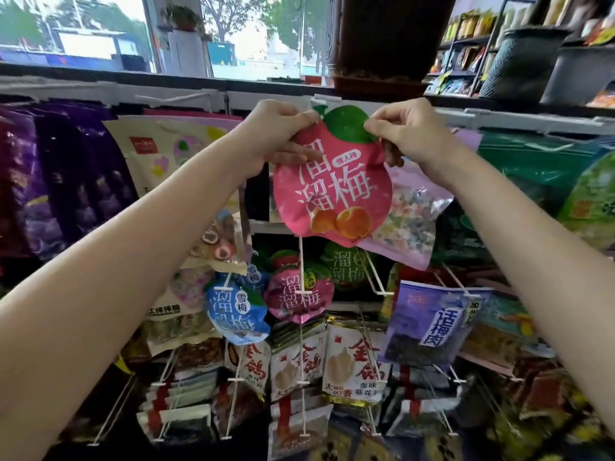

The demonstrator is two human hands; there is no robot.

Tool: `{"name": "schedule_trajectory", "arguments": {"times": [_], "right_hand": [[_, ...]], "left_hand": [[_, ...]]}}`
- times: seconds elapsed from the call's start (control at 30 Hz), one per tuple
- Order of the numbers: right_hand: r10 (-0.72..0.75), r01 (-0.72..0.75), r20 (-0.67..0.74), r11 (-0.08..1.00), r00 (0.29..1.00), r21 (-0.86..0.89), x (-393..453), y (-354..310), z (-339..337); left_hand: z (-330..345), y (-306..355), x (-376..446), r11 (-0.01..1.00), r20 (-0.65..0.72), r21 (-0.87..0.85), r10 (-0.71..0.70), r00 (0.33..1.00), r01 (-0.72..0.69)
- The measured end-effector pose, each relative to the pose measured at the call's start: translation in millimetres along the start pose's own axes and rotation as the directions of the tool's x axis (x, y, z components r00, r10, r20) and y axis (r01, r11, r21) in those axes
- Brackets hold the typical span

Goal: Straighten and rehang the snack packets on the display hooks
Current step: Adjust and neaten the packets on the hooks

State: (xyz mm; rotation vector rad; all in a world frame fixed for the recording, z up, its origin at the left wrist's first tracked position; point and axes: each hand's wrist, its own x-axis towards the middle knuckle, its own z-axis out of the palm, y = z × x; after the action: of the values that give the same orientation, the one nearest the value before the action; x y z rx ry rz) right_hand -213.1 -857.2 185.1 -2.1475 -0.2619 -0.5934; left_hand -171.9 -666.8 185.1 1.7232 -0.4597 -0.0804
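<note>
A round pink plum-snack packet with a green leaf top and white characters is held up in front of the top rail of the display rack. My left hand pinches its upper left edge. My right hand pinches the green leaf at its upper right. The packet hangs slightly tilted. Whether its hole sits on a hook is hidden behind my fingers. Below it a white display hook juts forward, carrying a smaller pink packet.
A pale pink candy bag hangs just behind and to the right. Purple bags fill the left, green bags the right. A blue round packet, a purple plum packet and several seed packets hang on lower hooks.
</note>
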Motion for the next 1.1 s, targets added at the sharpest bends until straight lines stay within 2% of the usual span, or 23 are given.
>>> {"name": "schedule_trajectory", "arguments": {"times": [0.1,0.2,0.3,0.37,0.47,0.5,0.53,0.57,0.63,0.67,0.7,0.73,0.8,0.83,0.97,1.03,1.07,1.1], "right_hand": [[0.037,-0.038,-0.013,0.998,0.999,-0.058,1,1,1],[0.038,-0.042,-0.022,0.980,0.999,-0.193,1,-5,8],[-0.029,0.021,-0.030,0.975,0.999,-0.220,7,-22,21],[-0.055,0.046,-0.040,0.978,0.998,-0.205,11,-33,31],[-0.060,0.031,-0.138,0.978,0.989,-0.207,17,-33,42],[-0.054,0.019,-0.153,0.974,0.987,-0.224,17,-30,44],[-0.047,0.009,-0.150,0.971,0.988,-0.240,17,-26,46],[-0.046,0.010,-0.142,0.970,0.989,-0.244,17,-22,49],[-0.073,0.035,-0.156,0.973,0.985,-0.229,11,-17,54],[-0.111,0.062,-0.198,0.969,0.974,-0.240,6,-17,57],[-0.185,0.104,-0.273,0.953,0.944,-0.286,-1,-17,61],[-0.295,0.167,-0.357,0.922,0.886,-0.350,-10,-19,68],[-0.520,0.333,-0.414,0.832,0.748,-0.444,-25,-24,86],[-0.573,0.391,-0.389,0.801,0.721,-0.454,-32,-27,97],[-0.631,0.494,-0.312,0.763,0.711,-0.416,-48,-31,142],[-0.685,0.598,-0.079,0.680,0.724,-0.425,-57,-33,175],[-0.646,0.613,0.077,0.672,0.760,-0.415,-62,-32,196],[-0.513,0.561,0.232,0.722,0.827,-0.405,-66,-31,219]], "left_hand": [[4,-1,0,1.000,-0.043,0.012,0.009,0.999,-0.009],[11,-4,-2,0.978,-0.146,0.138,0.178,0.973,-0.159],[12,-6,0,0.921,-0.163,0.286,0.320,0.933,-0.266],[7,-6,5,0.918,-0.149,0.308,0.304,0.941,-0.248],[3,-5,3,0.975,-0.077,0.169,0.161,0.984,-0.146],[2,-6,0,0.973,-0.076,0.172,0.169,0.983,-0.154],[1,-7,-7,0.954,-0.111,0.214,0.237,0.965,-0.210],[-2,-10,-14,0.916,-0.179,0.273,0.348,0.920,-0.293],[-14,-24,-34,0.818,-0.338,0.367,0.560,0.756,-0.442],[-23,-35,-42,0.788,-0.403,0.394,0.610,0.682,-0.472],[-34,-47,-47,0.785,-0.460,0.405,0.617,0.638,-0.468],[-46,-61,-50,0.804,-0.509,0.398,0.594,0.623,-0.441],[-70,-87,-51,0.840,-0.564,0.388,0.541,0.624,-0.378],[-81,-99,-51,0.848,-0.570,0.403,0.526,0.631,-0.344],[-105,-144,-70,0.796,-0.484,0.561,0.539,0.689,-0.229],[-119,-173,-82,0.677,-0.326,0.707,0.570,0.754,-0.205],[-127,-188,-87,0.593,-0.221,0.777,0.572,0.790,-0.211],[-136,-203,-93,0.516,-0.122,0.825,0.562,0.818,-0.232]]}}
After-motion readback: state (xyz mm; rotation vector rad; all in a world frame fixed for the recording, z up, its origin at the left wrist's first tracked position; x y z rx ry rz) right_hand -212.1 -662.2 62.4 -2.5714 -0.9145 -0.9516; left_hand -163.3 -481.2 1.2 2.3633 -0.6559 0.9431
